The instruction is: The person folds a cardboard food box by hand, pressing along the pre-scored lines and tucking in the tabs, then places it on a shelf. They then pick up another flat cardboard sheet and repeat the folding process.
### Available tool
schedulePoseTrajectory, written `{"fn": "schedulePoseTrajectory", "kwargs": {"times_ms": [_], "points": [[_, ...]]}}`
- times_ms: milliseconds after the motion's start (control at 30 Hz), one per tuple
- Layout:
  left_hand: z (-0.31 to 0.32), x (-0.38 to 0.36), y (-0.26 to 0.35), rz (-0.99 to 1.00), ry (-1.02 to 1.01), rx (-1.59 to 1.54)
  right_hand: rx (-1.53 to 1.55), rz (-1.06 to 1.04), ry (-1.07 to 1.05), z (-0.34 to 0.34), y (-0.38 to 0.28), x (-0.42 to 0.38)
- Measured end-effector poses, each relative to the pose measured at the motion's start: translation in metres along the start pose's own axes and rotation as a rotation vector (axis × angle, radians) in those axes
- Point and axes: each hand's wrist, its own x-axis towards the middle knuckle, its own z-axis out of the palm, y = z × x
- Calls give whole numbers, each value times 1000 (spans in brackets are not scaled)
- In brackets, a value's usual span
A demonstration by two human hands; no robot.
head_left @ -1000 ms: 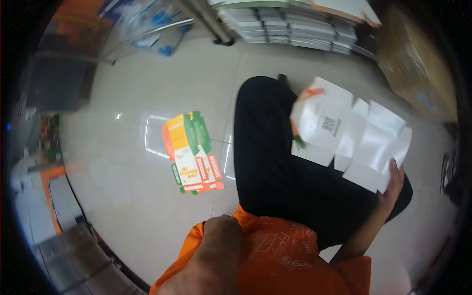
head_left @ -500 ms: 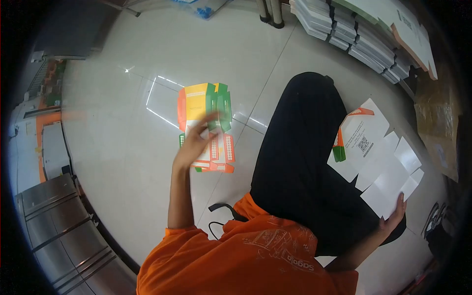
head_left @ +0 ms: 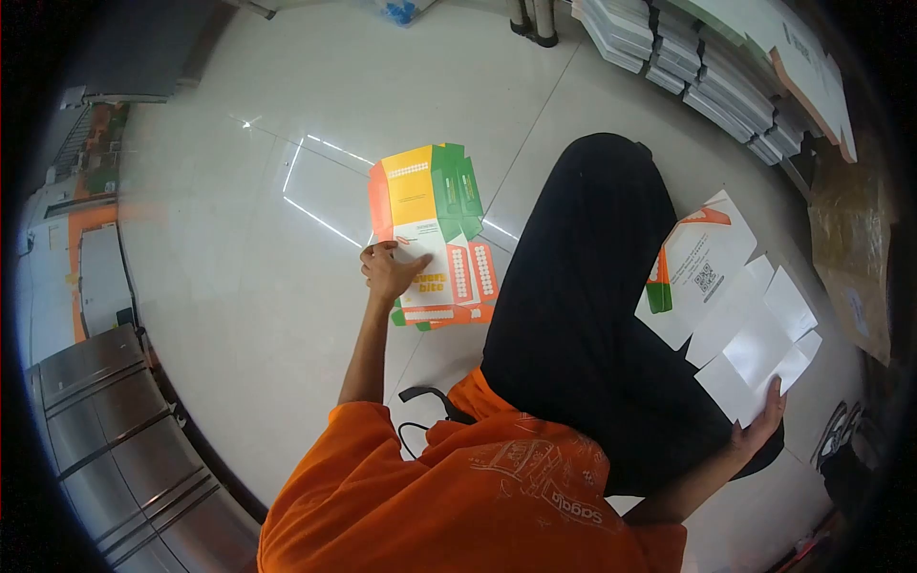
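My left hand (head_left: 390,270) rests on a flat printed carton blank (head_left: 432,229) in orange, yellow, green and white that lies on the pale tiled floor (head_left: 248,191); the fingers press its left edge, thumb on top. My right hand (head_left: 764,420) holds the near corner of a large white unfolded carton blank (head_left: 735,306), blank side up, with a QR code and an orange and green flap showing. That sheet lies against my black trouser leg (head_left: 573,286), which stretches forward between the two blanks.
Stacks of flat grey-white carton sheets (head_left: 688,67) line the back right. A brown cardboard piece (head_left: 850,220) lies at the right. Metal cabinet fronts (head_left: 95,430) stand at the lower left. A black cord (head_left: 420,396) lies by my orange shirt.
My left hand has come down from mid-air onto the coloured blank and now presses its left edge. The right hand still holds the white sheet, little changed.
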Motion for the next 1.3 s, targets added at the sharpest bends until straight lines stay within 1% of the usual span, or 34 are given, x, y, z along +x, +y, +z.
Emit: {"fn": "schedulePoseTrajectory", "kwargs": {"times_ms": [33, 100, 133, 167, 233, 300, 333, 367, 400, 433, 500, 533, 567, 633, 667, 700, 767, 800, 867, 900, 967, 1000, 1067, 1100, 1167, 1200, 1267, 1300], "points": [[7, -1, 3, 3, -2, -1, -1, -1, 3, 0, 0, -1], [22, 1, 6, -95, 153, -372, -5, -12, 21, 1, 4, 0], [29, 1, 6, -111, 147, -462, -4, -15, 23, -1, 5, 1], [37, 3, 6, -110, 148, -464, 8, -22, 2, -3, 7, 2], [43, -2, 17, 5, 171, -519, 23, -30, -23, -8, 11, 6], [50, -12, 33, -2, 149, -550, 18, 38, -114, -18, 15, 7], [53, -18, 42, -4, 91, -646, 18, 37, -115, -9, 6, 5], [55, -18, 48, -4, 33, -743, 112, 97, -76, 2, -4, 2], [59, -13, 50, -8, -105, -779, 206, 158, -36, 13, -13, -2], [54, -19, 64, -4, -104, -782, 209, 153, -35, 19, -18, -4], [54, -37, 94, -101, -39, -837, 166, 130, -16, 24, -24, -8], [57, -37, 98, -99, -108, -964, 169, 124, -14, 26, -26, -8], [62, -32, 100, -92, -110, -968, 189, 119, -30, 28, -26, -9], [83, -16, 97, -56, -314, -1123, 209, 113, -43, 26, -25, -8], [93, -5, 92, -37, -356, -1135, 210, 119, -47, 26, -24, -8], [85, -15, 105, -34, -358, -1137, 210, 124, -50, 24, -23, -7], [57, -44, 140, -189, -6, -772, 229, 113, -68, 23, -22, -6], [61, -41, 139, -187, -4, -775, 249, 108, -89, 24, -22, -6], [70, -32, 133, -182, -99, -975, 249, 116, -67, 26, -25, -8], [66, -33, 136, -181, -95, -978, 248, 125, -42, 27, -26, -9], [57, -38, 142, -142, -231, -989, 248, 129, -45, 28, -27, -9], [59, -34, 142, -140, -230, -991, 248, 133, -43, 28, -28, -10], [71, -27, 141, -54, -274, -985, 241, 132, -41, 28, -28, -9], [72, -29, 144, -54, -273, -987, 233, 134, -38, 28, -27, -9], [73, -33, 153, 102, 229, -360, 236, 129, -44, 24, -22, -7], [75, -30, 154, 103, 230, -365, 238, 127, -48, 23, -21, -6], [78, -20, 154, 212, 180, -543, 245, 117, -59, 23, -21, -5], [79, -15, 153, 211, 181, -544, 249, 114, -73, 24, -22, -6]]}}
